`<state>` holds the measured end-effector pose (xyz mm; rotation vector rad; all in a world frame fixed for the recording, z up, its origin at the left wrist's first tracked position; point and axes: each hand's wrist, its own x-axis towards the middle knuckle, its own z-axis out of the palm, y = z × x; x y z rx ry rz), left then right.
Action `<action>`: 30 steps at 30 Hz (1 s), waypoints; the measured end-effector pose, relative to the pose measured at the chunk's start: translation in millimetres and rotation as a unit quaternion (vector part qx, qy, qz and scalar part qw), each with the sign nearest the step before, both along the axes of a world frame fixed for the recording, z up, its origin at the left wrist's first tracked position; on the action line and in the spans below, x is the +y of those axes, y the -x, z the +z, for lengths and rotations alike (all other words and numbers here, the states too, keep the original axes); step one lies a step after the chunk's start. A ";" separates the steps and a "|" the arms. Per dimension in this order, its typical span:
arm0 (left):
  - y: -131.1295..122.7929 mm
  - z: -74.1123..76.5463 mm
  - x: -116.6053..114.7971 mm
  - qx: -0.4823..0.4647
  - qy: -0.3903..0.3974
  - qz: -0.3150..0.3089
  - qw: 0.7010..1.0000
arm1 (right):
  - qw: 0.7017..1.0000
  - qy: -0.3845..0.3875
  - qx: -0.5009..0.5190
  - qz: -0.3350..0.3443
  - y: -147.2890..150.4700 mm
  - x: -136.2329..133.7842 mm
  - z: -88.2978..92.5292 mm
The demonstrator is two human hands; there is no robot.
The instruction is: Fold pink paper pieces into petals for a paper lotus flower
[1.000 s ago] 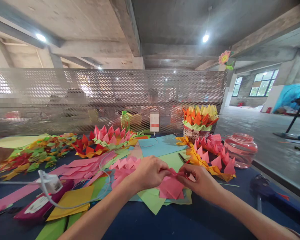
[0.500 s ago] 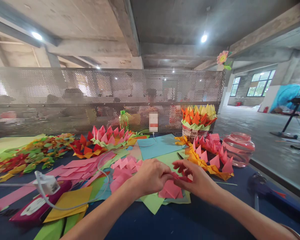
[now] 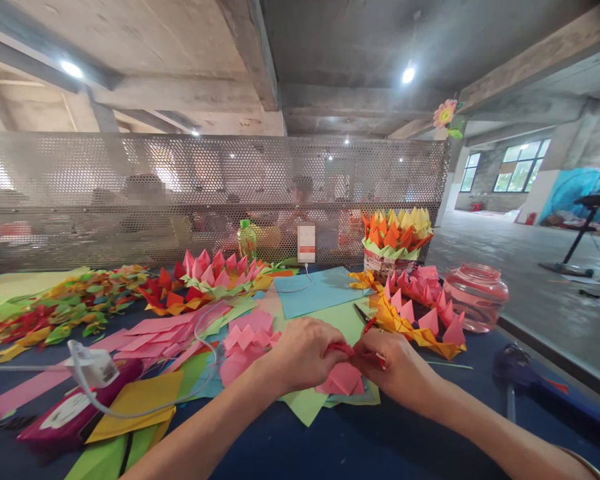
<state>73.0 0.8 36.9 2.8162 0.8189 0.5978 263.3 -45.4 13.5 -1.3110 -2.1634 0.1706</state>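
Observation:
My left hand point(image 3: 307, 353) and my right hand point(image 3: 393, 363) meet near the middle of the table, fingers closed on a small pink paper piece point(image 3: 341, 348) held between them. Below them, pink folded paper point(image 3: 343, 380) rests on light green sheets point(image 3: 305, 408). More pink folded pieces point(image 3: 247, 340) lie left of my left hand. Scissors point(image 3: 364, 315), partly hidden, lie just beyond my right hand. Orange and pink folded paper petals point(image 3: 420, 323) stand to the right of them.
A pink-tinted jar point(image 3: 476, 297) and a blue tool point(image 3: 517, 367) are at the right. At the left are a purple packet point(image 3: 80, 407), a white charger with cable point(image 3: 94, 367) and a pile of coloured paper pieces point(image 3: 80, 300). A perforated screen point(image 3: 220, 193) stands behind, with people beyond it.
My right hand's fingers, which were spread apart, have closed on the pink paper beside my left fingertips. More of the scissors shows beyond them.

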 end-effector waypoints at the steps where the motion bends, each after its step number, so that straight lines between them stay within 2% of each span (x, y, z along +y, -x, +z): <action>1: -0.7 -0.3 -0.1 -0.005 -0.009 -0.004 1.000 | 1.000 -0.001 -0.005 0.002 0.1 -0.4 -0.1; 7: -4.1 -2.2 -0.4 -0.024 -0.033 -0.021 0.999 | 1.000 -0.025 -0.014 0.005 -0.5 0.0 -5.2; 15: -5.4 -7.5 -0.8 -0.016 -0.062 -0.010 0.998 | 1.000 0.011 -0.019 0.003 0.5 2.3 -8.8; 22: -8.1 -8.7 -6.7 0.007 -0.080 -0.017 0.997 | 0.998 -0.018 -0.042 0.052 2.0 -3.3 -11.3; 30: -9.8 -12.5 -3.5 0.021 -0.108 0.010 0.994 | 0.999 0.032 -0.040 0.012 -2.3 2.6 -13.8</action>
